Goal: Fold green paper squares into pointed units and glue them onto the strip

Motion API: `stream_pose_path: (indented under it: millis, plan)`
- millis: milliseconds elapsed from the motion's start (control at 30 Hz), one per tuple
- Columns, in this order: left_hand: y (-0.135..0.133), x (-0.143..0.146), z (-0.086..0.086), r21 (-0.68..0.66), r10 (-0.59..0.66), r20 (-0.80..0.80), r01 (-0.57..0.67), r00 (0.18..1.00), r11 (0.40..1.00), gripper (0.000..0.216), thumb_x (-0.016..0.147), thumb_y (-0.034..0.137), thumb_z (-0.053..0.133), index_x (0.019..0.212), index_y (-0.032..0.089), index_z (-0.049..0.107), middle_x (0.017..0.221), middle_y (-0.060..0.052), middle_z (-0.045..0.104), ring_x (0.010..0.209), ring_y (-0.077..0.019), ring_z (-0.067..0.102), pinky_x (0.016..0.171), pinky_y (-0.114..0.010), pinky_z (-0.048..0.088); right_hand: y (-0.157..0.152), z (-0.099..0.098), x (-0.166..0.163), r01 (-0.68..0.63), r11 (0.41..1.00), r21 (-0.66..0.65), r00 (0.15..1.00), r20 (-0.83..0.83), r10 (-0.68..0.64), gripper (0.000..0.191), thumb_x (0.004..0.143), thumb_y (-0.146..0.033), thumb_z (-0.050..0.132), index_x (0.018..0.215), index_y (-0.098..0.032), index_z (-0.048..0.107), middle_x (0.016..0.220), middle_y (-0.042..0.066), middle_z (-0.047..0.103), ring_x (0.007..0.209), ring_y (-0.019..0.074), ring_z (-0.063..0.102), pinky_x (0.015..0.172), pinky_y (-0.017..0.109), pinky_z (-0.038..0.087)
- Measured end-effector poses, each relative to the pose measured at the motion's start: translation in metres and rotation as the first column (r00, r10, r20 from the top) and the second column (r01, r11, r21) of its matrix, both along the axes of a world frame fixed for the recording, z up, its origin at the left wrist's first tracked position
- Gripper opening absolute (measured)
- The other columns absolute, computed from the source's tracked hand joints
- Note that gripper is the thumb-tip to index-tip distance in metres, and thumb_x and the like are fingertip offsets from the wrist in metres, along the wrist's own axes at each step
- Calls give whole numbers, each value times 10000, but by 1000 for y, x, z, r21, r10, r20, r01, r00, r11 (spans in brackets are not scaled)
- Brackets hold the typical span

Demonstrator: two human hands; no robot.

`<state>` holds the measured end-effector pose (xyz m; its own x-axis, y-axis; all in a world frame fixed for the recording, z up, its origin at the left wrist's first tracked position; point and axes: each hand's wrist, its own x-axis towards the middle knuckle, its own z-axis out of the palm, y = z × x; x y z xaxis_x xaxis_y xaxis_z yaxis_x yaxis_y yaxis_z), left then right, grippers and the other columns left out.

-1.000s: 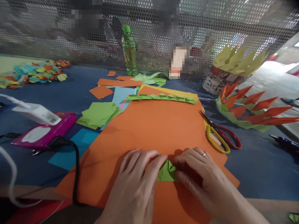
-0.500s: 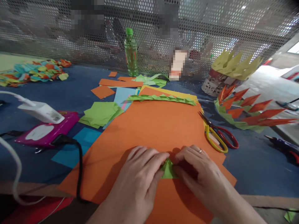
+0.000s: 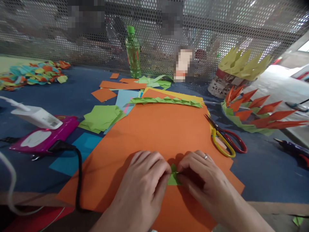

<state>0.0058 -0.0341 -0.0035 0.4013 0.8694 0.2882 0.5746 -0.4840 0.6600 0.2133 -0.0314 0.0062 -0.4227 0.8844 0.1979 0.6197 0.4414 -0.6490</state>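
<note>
A small piece of green paper lies between my two hands over a stack of orange paper sheets. My left hand pinches its left side with thumb and forefinger. On its right side my right hand, with a ring on one finger, pinches it too. A raised fold crosses the piece between the fingertips; its side edges are hidden under my fingers. A folded green paper strip rests across the far end of the orange sheets.
Scissors lie at the sheets' right edge, a glue gun further right. Behind are paper crowns. Green squares, a purple power strip and its black cable are left. A bottle stands by the mesh.
The green piece's near part has been bent up into a fold across its middle, and my fingertips have shifted on it. The view has turned slightly.
</note>
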Motion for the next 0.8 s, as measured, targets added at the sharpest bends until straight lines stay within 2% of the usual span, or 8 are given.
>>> stream_pose_path:
  millis: [233, 467, 667, 800]
  plan:
    - [-2, 0, -1, 24, -37, 17, 37, 999, 999, 204, 1027, 83, 452, 930, 204, 583, 901, -3, 588, 834, -199, 516, 772, -369, 349, 0, 0, 1, -41, 999, 31, 997, -69, 43, 190, 945, -61, 525, 913, -237, 589, 901, -6, 673, 824, 158, 583, 738, 304, 442]
    - [-4, -5, -7, 76, -96, -2, 96, 995, 992, 241, 1016, 39, 421, 937, 183, 597, 944, -29, 595, 873, -204, 532, 796, -369, 377, 0, 0, 4, -104, 993, 64, 990, -91, 109, 229, 945, -38, 524, 951, -234, 641, 942, 2, 689, 869, 149, 605, 761, 282, 473]
    - [-7, -8, -7, 169, -107, -73, 118, 992, 979, 327, 1008, 21, 366, 1000, 173, 655, 957, -57, 624, 876, -217, 560, 787, -364, 423, -3, -2, 6, -132, 987, 87, 985, -101, 140, 243, 954, -23, 525, 999, -217, 665, 1023, 30, 682, 959, 152, 608, 840, 284, 495]
    - [-7, -8, -7, 244, -87, -109, 111, 990, 964, 356, 1010, 23, 348, 1015, 178, 668, 963, -63, 652, 865, -219, 576, 781, -369, 433, -4, -3, 6, -131, 986, 105, 987, -81, 140, 231, 944, -17, 544, 992, -210, 662, 1008, 33, 686, 973, 165, 608, 846, 298, 501]
